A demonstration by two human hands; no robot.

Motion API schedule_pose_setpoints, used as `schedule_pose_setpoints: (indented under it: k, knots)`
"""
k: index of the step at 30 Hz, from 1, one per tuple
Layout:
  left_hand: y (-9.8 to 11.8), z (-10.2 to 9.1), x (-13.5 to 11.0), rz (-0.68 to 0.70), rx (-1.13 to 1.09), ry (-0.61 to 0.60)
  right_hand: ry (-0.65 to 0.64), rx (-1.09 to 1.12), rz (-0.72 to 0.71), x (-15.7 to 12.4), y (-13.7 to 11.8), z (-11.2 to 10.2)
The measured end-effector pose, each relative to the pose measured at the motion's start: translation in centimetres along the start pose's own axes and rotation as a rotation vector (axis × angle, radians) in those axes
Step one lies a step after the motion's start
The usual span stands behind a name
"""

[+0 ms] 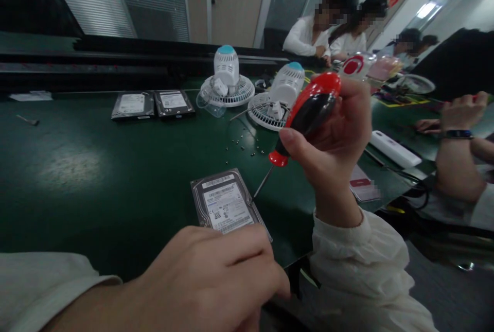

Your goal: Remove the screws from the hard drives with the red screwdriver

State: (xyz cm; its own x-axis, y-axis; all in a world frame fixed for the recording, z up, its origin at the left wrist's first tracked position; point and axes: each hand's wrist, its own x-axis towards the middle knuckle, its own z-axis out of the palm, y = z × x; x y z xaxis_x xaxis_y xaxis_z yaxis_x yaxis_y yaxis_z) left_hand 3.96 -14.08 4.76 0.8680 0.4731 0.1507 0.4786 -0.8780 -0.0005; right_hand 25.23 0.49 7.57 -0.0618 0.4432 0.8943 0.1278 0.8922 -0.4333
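Note:
A silver hard drive (224, 203) with a white label lies flat on the green table (96, 167) near its front edge. My right hand (335, 136) is closed round the red and black handle of a screwdriver (309, 110). The screwdriver's thin shaft slants down, and its tip touches the drive's right edge. My left hand (208, 280) rests over the drive's near end with the fingers curled together, pressing on it. Several tiny screws (243, 144) lie scattered on the table just beyond the drive.
Two more hard drives (152, 104) lie at the back left. Two white fans (231, 82) with blue caps lie beyond the screws. A co-worker's forearm with a wristband (457, 152) rests at the right near a white device (393, 147). Other people sit far back.

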Motion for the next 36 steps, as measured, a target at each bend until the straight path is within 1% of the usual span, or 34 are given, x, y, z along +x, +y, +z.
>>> schedule_pose_setpoints:
  k: [2,3,5,6,8,9,11,14,18,20,24,25,26,29,30,34,35,36]
  knots:
    - [-0.6,-0.5,1.5,0.041,-0.056,-0.04,-0.014,0.01,-0.008,0.2,-0.3,-0.4]
    - [-0.7,-0.5,2.0,0.034,-0.066,-0.078,-0.025,0.01,-0.021,0.3,-0.5,-0.6]
    - [-0.4,-0.1,2.5,0.03,-0.001,-0.076,-0.068,0.001,-0.039,0.5,-0.8,-1.1]
    - [-0.2,0.3,2.5,0.01,0.035,-0.08,-0.112,-0.001,-0.037,0.7,-0.9,-1.3]
    - [0.1,1.0,2.4,-0.044,0.099,-0.051,-0.192,-0.005,-0.022,0.9,-1.2,-1.6]
    - [0.2,1.3,2.4,-0.067,0.123,-0.029,-0.203,-0.019,-0.018,1.1,-1.3,-1.7]
    - [0.2,1.8,2.3,-0.072,0.149,0.007,-0.158,-0.062,-0.048,1.3,-1.6,-1.7]
    - [0.0,2.3,2.4,-0.032,0.202,0.004,-0.08,-0.131,-0.11,1.7,-2.0,-1.5]
    - [0.0,2.4,2.6,0.013,0.261,0.001,-0.113,-0.147,-0.052,1.9,-2.0,-1.7]
    - [0.2,2.3,2.7,0.018,0.272,0.012,-0.109,-0.15,-0.041,1.9,-2.0,-1.7]
    - [0.5,2.2,2.7,0.011,0.279,0.044,0.01,-0.245,-0.067,2.0,-2.3,-1.3]
    - [0.5,2.3,2.7,0.011,0.276,0.042,0.021,-0.253,-0.074,2.0,-2.4,-1.2]
    - [0.5,2.3,2.7,0.01,0.274,0.038,0.015,-0.244,-0.076,2.1,-2.5,-1.2]
    - [0.4,2.3,2.6,0.0,0.272,0.017,-0.067,-0.175,-0.065,2.1,-2.5,-1.3]
    - [0.4,2.3,2.5,-0.002,0.272,0.015,-0.076,-0.18,-0.069,2.1,-2.4,-1.4]
    - [0.5,2.2,2.5,-0.012,0.278,-0.007,-0.017,-0.313,-0.153,1.9,-2.1,-1.0]
    - [0.5,2.2,2.5,-0.016,0.281,-0.016,-0.005,-0.318,-0.152,1.8,-2.0,-0.8]
    - [0.6,2.3,2.5,-0.019,0.286,-0.024,0.001,-0.304,-0.119,1.7,-1.9,-0.6]
